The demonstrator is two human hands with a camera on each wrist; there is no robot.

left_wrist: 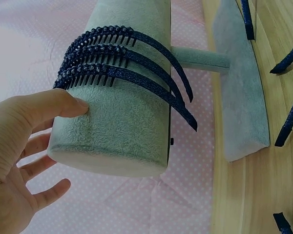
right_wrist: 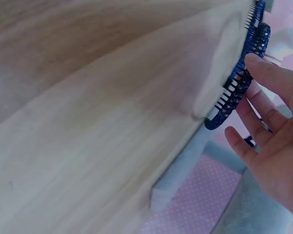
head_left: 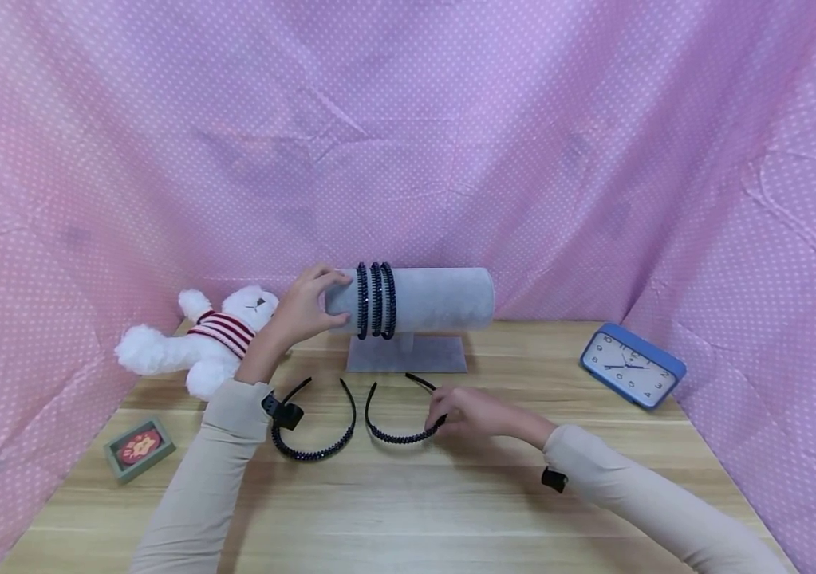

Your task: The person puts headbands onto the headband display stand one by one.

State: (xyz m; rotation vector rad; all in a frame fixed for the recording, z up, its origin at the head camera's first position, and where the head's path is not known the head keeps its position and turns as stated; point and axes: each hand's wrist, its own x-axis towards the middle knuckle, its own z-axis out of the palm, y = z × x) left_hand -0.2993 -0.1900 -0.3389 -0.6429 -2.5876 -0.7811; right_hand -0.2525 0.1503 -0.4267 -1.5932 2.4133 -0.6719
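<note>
A grey plush headband display stand (head_left: 443,299) is at the back of the table, a padded roll on a flat base. Three dark beaded headbands (left_wrist: 129,80) hang side by side near the roll's left end. My left hand (head_left: 301,307) holds that end, thumb on the near side and fingers partly hidden behind it. On the table before the stand, a dark beaded headband (head_left: 395,439) has its prongs toward the stand. My right hand (head_left: 475,413) pinches its right side between thumb and fingers. Another beaded headband (head_left: 310,457) lies to its left, under the left forearm.
A white plush bear (head_left: 217,339) in a striped sweater lies at the back left, behind the left forearm. A small green picture frame (head_left: 139,449) rests on the left. At the right stands a blue clock (head_left: 633,367). Pink dotted cloth (head_left: 408,159) surrounds the table.
</note>
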